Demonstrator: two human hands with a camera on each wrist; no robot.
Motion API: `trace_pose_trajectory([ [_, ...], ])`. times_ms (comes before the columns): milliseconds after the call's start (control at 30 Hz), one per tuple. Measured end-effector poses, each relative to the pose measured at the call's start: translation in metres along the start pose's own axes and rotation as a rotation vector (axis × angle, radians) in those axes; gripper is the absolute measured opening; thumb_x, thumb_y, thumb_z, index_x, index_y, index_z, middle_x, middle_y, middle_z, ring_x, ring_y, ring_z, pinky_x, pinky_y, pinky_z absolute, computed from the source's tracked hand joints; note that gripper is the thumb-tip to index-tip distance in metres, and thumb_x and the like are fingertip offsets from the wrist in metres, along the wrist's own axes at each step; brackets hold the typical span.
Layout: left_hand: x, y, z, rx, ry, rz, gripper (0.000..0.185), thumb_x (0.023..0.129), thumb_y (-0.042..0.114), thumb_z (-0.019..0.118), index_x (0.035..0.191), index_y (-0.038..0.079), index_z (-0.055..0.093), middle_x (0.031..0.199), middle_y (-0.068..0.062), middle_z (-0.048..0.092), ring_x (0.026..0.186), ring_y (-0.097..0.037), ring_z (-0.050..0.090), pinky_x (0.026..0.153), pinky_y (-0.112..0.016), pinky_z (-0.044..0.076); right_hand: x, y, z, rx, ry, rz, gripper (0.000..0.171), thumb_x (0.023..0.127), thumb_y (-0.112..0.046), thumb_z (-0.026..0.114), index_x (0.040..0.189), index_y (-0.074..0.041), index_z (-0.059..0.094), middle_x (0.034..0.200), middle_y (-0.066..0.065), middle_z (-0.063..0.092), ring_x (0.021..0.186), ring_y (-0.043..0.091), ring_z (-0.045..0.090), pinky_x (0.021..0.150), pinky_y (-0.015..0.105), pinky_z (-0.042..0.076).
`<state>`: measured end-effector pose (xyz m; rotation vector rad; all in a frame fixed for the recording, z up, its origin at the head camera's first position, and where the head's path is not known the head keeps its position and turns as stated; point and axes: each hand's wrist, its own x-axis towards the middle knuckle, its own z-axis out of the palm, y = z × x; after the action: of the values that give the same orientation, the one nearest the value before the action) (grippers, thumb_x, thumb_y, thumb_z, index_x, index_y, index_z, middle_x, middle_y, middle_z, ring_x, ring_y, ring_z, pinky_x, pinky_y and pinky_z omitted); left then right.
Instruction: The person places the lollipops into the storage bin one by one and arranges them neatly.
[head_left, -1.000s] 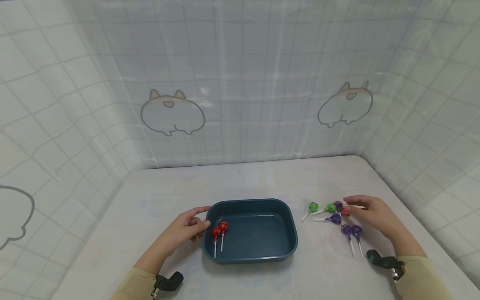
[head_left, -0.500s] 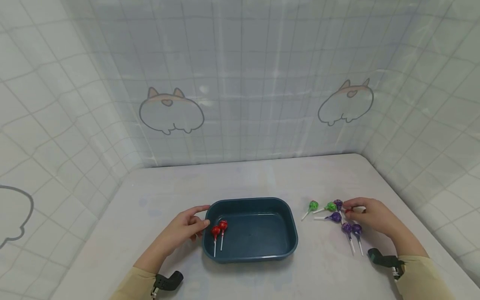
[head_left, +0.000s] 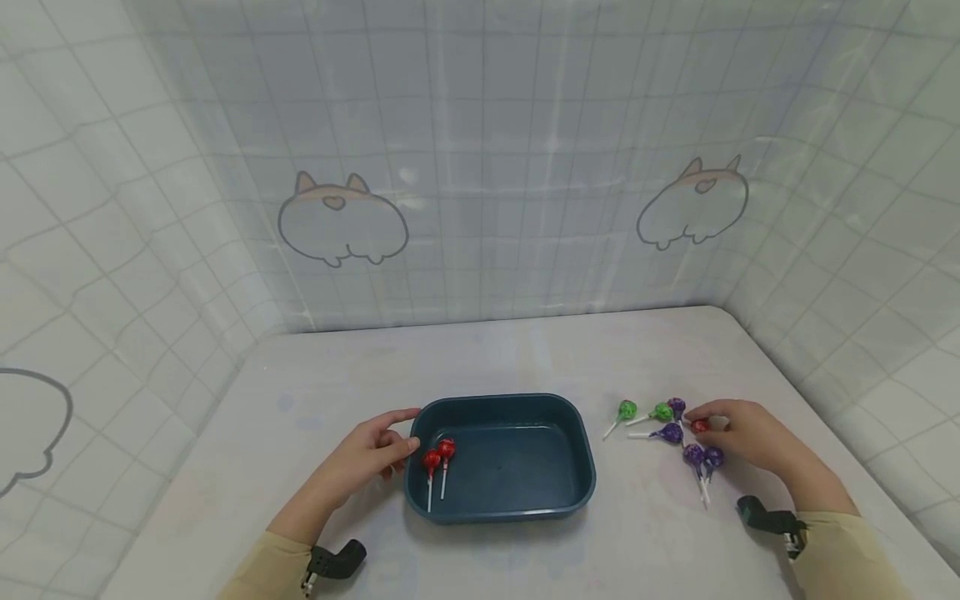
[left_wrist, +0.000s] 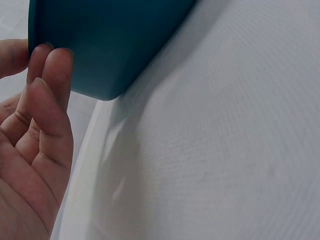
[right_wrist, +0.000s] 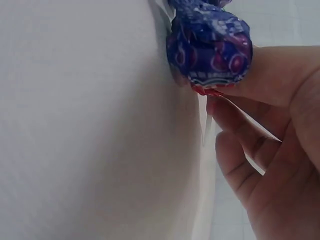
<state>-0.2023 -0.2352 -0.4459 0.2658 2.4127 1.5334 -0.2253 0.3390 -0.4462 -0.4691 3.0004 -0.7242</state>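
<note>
A dark teal tray stands on the table, with two red lollipops lying at its left end. My left hand holds the tray's left rim; in the left wrist view its fingers bend against the outer wall. At the right, my right hand pinches a red lollipop between thumb and fingers. In the right wrist view a purple lollipop covers most of the red one, whose white stick shows below. Purple lollipops lie just in front of that hand.
Left of the right hand lie a green lollipop, another green lollipop and more purple lollipops, close together. White tiled-pattern sheeting rises behind the table and along both sides.
My right hand's fingers have come down and closed on the red lollipop, which has shifted slightly right. One purple lollipop's stick has swung left. The left hand stays at the tray.
</note>
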Motion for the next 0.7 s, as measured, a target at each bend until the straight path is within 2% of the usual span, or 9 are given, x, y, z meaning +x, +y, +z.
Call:
trace_pose_trajectory([
  [167, 0.000, -0.002, 0.000, -0.010, -0.004, -0.008, 0.057, 0.093, 0.032, 0.070, 0.144, 0.015, 0.050, 0.081, -0.010, 0.067, 0.074, -0.033, 0.062, 0.059, -0.036, 0.051, -0.002, 0.000, -0.004, -0.026, 0.058, 0.009, 0.029, 0.087, -0.018, 0.077, 0.115, -0.011, 0.073, 0.111, 0.013, 0.069, 0.104, 0.039, 0.061, 0.083, 0.060, 0.047],
  [367, 0.000, -0.001, 0.000, -0.027, -0.007, -0.022, 0.058, 0.092, 0.034, 0.071, 0.144, 0.017, 0.050, 0.082, -0.011, 0.067, 0.074, -0.032, 0.062, 0.058, -0.036, 0.051, -0.004, -0.013, -0.013, 0.012, 0.243, -0.041, 0.036, 0.089, -0.019, 0.076, 0.122, -0.007, 0.068, 0.113, 0.011, 0.070, 0.104, 0.037, 0.063, 0.086, 0.059, 0.048],
  [467, 0.001, -0.002, 0.000, -0.022, -0.008, -0.015, 0.058, 0.093, 0.034, 0.071, 0.144, 0.016, 0.050, 0.082, -0.011, 0.067, 0.075, -0.033, 0.062, 0.058, -0.036, 0.051, -0.003, -0.022, -0.014, 0.052, 0.293, -0.070, 0.029, 0.090, -0.022, 0.075, 0.117, -0.012, 0.070, 0.109, 0.004, 0.071, 0.098, 0.030, 0.067, 0.082, 0.045, 0.054],
  [600, 0.001, -0.002, -0.001, -0.012, -0.011, 0.000, 0.058, 0.093, 0.034, 0.070, 0.144, 0.014, 0.049, 0.081, -0.010, 0.067, 0.074, -0.033, 0.062, 0.058, -0.036, 0.051, 0.001, -0.027, -0.009, 0.109, 0.285, -0.105, 0.021, 0.091, -0.019, 0.074, 0.112, -0.015, 0.072, 0.106, 0.000, 0.070, 0.089, 0.015, 0.069, 0.075, 0.022, 0.053],
  [700, 0.002, -0.003, -0.002, -0.009, -0.012, 0.000, 0.058, 0.093, 0.034, 0.071, 0.144, 0.015, 0.050, 0.081, -0.010, 0.067, 0.074, -0.033, 0.062, 0.058, -0.036, 0.052, 0.003, -0.027, -0.005, 0.141, 0.244, -0.096, 0.022, 0.092, -0.021, 0.073, 0.113, -0.012, 0.073, 0.105, 0.001, 0.070, 0.084, 0.008, 0.068, 0.072, 0.021, 0.052],
])
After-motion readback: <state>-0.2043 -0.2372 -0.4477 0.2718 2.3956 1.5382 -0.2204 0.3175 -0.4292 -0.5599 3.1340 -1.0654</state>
